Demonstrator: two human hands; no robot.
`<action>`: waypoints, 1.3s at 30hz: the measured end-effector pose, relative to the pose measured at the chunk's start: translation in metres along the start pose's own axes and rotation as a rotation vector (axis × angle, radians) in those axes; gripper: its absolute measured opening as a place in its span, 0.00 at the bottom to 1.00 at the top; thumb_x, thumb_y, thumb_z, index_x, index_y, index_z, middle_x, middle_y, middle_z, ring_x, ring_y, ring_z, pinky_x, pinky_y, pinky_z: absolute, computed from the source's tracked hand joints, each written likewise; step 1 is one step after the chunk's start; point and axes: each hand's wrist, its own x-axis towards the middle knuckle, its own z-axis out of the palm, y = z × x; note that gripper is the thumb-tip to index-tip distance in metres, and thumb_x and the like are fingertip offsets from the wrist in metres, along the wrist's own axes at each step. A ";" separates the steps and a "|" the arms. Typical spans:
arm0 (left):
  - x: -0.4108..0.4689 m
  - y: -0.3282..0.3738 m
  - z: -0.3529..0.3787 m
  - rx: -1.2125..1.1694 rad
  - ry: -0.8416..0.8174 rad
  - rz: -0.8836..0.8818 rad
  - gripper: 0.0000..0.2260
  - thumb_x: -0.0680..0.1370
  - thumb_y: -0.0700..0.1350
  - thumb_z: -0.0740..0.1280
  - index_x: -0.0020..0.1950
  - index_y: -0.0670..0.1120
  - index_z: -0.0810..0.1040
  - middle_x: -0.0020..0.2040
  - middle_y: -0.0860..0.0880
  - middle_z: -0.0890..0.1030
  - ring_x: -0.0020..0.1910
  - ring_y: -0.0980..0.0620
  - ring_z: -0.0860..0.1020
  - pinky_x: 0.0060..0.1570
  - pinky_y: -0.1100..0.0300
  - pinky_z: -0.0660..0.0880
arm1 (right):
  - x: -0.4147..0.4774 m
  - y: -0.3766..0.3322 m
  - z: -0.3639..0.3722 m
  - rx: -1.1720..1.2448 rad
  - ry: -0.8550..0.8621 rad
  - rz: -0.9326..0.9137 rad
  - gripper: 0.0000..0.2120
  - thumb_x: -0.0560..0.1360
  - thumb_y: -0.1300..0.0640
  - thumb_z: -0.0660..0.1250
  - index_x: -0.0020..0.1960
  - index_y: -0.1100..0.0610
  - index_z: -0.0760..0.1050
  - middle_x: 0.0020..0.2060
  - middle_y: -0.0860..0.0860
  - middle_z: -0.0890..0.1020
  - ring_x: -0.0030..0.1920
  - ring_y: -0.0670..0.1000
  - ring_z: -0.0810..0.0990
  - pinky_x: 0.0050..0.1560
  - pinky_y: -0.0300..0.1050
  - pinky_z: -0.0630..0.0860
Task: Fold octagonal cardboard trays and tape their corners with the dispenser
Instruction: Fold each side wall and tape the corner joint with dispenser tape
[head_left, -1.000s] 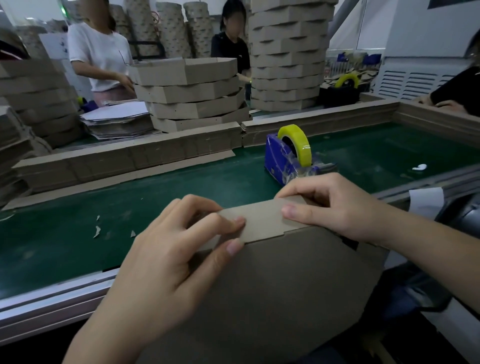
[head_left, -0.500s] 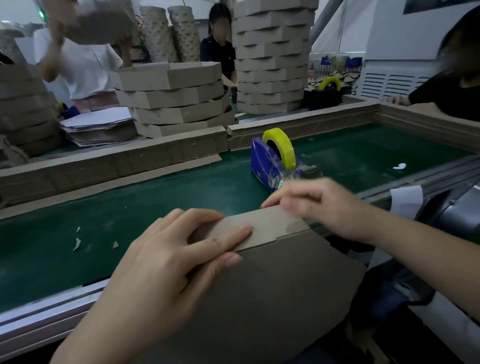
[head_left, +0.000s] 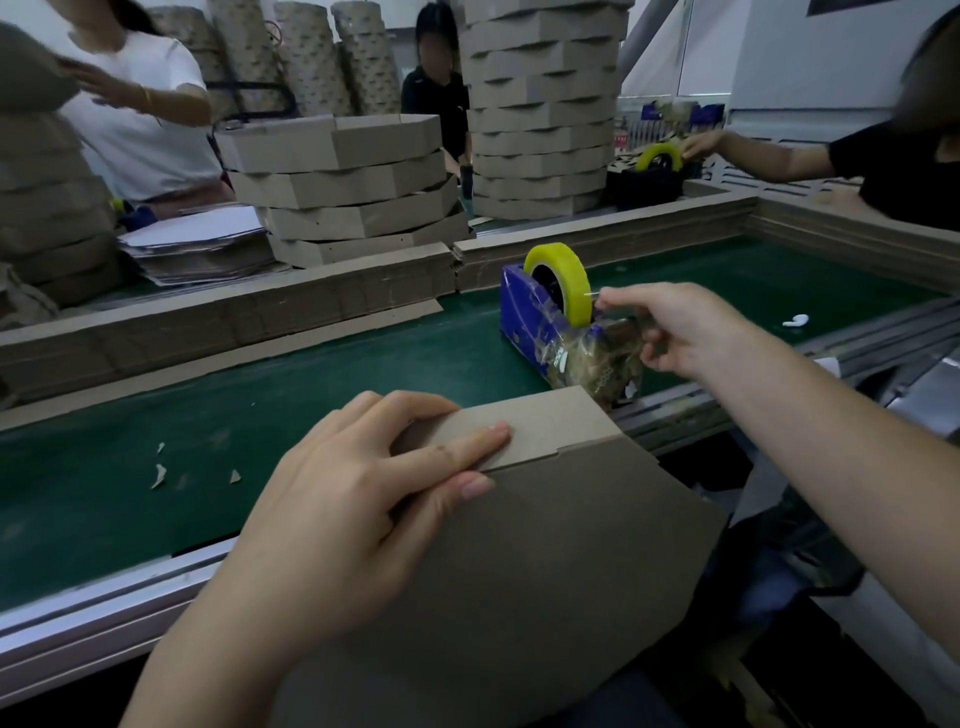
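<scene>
left hand (head_left: 353, 493) grips tray (head_left: 545, 571) wall; right hand (head_left: 685, 327) pinches tape (head_left: 563, 275) at dispenser (head_left: 524, 312).

A brown cardboard tray (head_left: 519, 545), flap folded up, sits tilted before a blue dispenser (head_left: 524, 317) holding yellow tape (head_left: 563, 275).

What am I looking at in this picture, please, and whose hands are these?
There is no machine here: the single view comes from a camera worn on a worker's head, looking down at that person's own hands. The left hand holds a flap folded down on a brown cardboard tray, near the edge of a green belt. The right hand is at the blue tape dispenser standing on the belt and seems to pinch the tape end off its yellow roll. A few cardboard scraps lie on the belt; stacks of folded trays stand behind it, where other people work.
</scene>
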 end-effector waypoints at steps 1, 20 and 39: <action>0.000 0.000 0.000 0.001 0.002 0.000 0.17 0.80 0.55 0.57 0.64 0.55 0.79 0.56 0.50 0.79 0.49 0.45 0.78 0.44 0.48 0.76 | -0.001 -0.001 0.000 0.063 0.006 0.000 0.07 0.71 0.52 0.73 0.35 0.53 0.83 0.38 0.46 0.74 0.34 0.44 0.64 0.36 0.38 0.66; 0.001 -0.006 0.001 -0.047 0.035 -0.025 0.18 0.79 0.56 0.58 0.62 0.53 0.81 0.57 0.52 0.79 0.52 0.46 0.78 0.46 0.46 0.76 | 0.017 0.059 0.000 0.595 -0.046 -0.393 0.23 0.71 0.73 0.60 0.20 0.56 0.74 0.22 0.48 0.73 0.27 0.44 0.73 0.36 0.39 0.69; 0.003 -0.004 -0.001 -0.041 0.017 0.001 0.15 0.79 0.54 0.59 0.55 0.49 0.81 0.56 0.53 0.79 0.52 0.46 0.78 0.47 0.46 0.76 | -0.160 0.046 0.015 0.079 0.030 -0.859 0.07 0.72 0.50 0.69 0.41 0.52 0.83 0.27 0.39 0.76 0.30 0.37 0.72 0.32 0.25 0.66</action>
